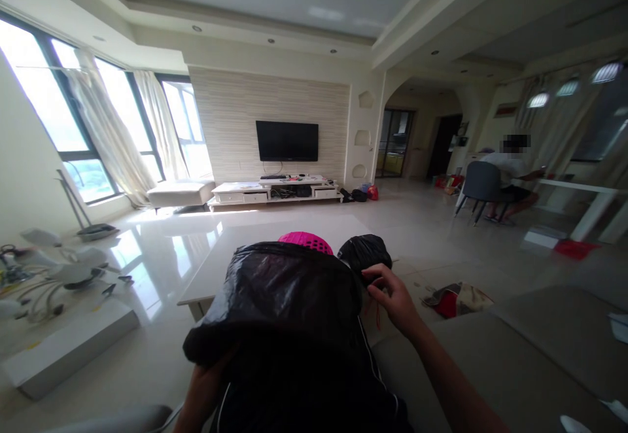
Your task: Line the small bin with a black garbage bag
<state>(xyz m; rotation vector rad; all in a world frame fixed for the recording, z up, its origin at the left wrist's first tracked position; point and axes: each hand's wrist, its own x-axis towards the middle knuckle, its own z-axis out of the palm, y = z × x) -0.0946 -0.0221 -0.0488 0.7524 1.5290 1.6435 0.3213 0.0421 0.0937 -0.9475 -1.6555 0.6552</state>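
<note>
I've got my left hand (203, 381) gripping the lower edge of the black plastic bag (279, 309), draped right in front of me over a pink basket (304, 241), while my right hand (392, 299) pinches the bag's bunched end (366, 253) between narrowed fingers. It looks thin, limp, light and slippery, so I'd hold gathered folds, not flat film. The basket is nearly all hidden, and my left fingers are partly buried in plastic.

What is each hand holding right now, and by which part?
The left hand grips the large black plastic bag at its lower left edge. The right hand pinches the bag's bunched-up black top from the right side.
</note>
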